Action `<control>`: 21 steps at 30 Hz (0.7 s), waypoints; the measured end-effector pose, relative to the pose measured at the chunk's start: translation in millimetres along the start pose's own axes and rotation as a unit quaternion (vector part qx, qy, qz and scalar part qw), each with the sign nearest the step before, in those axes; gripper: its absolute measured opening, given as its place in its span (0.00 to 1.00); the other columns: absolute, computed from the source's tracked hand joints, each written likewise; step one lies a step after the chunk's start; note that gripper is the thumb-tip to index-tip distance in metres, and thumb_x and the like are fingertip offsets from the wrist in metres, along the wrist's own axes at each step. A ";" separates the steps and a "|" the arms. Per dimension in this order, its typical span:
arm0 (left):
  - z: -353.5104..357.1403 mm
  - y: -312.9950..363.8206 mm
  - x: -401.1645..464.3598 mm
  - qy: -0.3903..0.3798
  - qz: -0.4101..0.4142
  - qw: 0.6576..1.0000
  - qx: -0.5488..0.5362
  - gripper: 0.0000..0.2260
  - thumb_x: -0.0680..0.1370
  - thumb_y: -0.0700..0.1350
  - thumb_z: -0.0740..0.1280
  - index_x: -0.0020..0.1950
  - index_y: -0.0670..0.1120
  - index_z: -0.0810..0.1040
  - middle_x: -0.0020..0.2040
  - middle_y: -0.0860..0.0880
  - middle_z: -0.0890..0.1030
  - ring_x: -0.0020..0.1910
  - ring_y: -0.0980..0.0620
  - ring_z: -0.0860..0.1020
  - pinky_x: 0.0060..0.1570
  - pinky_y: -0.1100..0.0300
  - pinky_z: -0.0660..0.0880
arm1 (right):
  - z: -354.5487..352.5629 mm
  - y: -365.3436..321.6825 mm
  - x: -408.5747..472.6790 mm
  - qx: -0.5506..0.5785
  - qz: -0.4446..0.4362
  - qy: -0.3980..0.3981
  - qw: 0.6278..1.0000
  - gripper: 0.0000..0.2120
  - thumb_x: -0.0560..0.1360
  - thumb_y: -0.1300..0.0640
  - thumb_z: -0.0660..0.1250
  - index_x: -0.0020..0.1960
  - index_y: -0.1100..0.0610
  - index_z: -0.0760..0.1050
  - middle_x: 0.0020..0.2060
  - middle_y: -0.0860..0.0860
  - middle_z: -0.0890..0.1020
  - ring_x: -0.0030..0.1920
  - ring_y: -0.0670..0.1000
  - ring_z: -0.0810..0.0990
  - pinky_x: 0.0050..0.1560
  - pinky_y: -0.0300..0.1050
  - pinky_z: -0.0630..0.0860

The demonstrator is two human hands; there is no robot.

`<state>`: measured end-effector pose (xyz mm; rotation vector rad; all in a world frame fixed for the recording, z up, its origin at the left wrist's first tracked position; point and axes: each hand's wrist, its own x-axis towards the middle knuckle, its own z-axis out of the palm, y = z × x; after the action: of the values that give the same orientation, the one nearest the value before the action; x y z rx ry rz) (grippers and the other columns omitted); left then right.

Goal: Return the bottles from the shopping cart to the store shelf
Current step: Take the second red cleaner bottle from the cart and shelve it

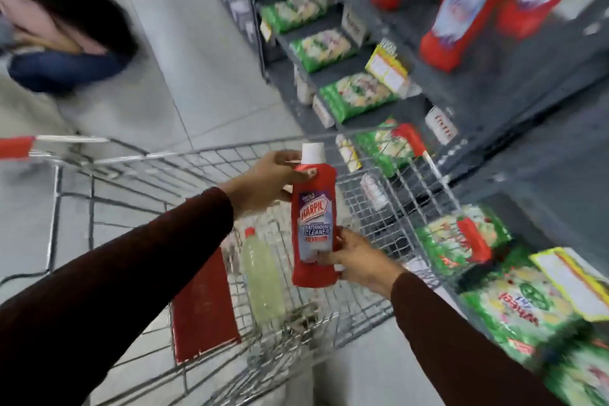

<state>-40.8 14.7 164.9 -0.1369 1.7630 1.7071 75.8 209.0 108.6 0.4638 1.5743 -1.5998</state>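
Note:
A red bathroom-cleaner bottle (314, 217) with a white cap is held upright above the wire shopping cart (379, 303). My left hand (267, 181) grips its neck and shoulder from the left. My right hand (359, 260) holds its lower part from the right. Inside the cart lies a pale yellow-green bottle (262, 277) with a red cap. On the grey store shelf (487, 82) at the upper right stand several red bottles (458, 10) of the same kind.
Green packets (356, 95) fill the lower shelves on the right, close to the cart's side. A red flap (201, 306) stands in the cart. A crouching person (62, 39) is at the upper left on the tiled floor (204, 76).

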 end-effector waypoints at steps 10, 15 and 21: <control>195.8 235.9 -147.7 -0.151 0.235 0.957 0.073 0.07 0.73 0.39 0.72 0.50 0.44 0.83 0.42 0.49 0.85 0.39 0.51 0.80 0.41 0.58 0.73 | -50.0 -55.0 -271.3 0.088 -0.309 0.219 0.921 0.16 0.70 0.70 0.72 0.55 0.57 0.79 0.44 0.52 0.87 0.41 0.51 0.84 0.40 0.45 0.80; 298.2 315.0 -235.2 -0.239 0.315 0.915 0.083 0.23 0.69 0.42 0.75 0.63 0.41 0.78 0.54 0.42 0.83 0.47 0.47 0.81 0.49 0.54 0.77 | -57.6 -65.0 -419.2 0.060 -0.438 0.293 0.848 0.18 0.67 0.66 0.74 0.56 0.64 0.80 0.45 0.58 0.86 0.32 0.42 0.82 0.31 0.32 0.77; 393.1 367.9 -310.9 -0.321 0.363 0.873 0.059 0.15 0.75 0.38 0.70 0.61 0.41 0.79 0.47 0.45 0.84 0.39 0.54 0.82 0.41 0.61 0.80 | -66.2 -68.1 -538.9 0.049 -0.502 0.365 0.782 0.22 0.65 0.62 0.78 0.57 0.65 0.80 0.52 0.62 0.86 0.51 0.58 0.84 0.55 0.51 0.82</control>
<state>162.1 312.6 671.5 1.1545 1.4522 1.8010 324.9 421.5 546.9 0.3068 2.6096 -2.4839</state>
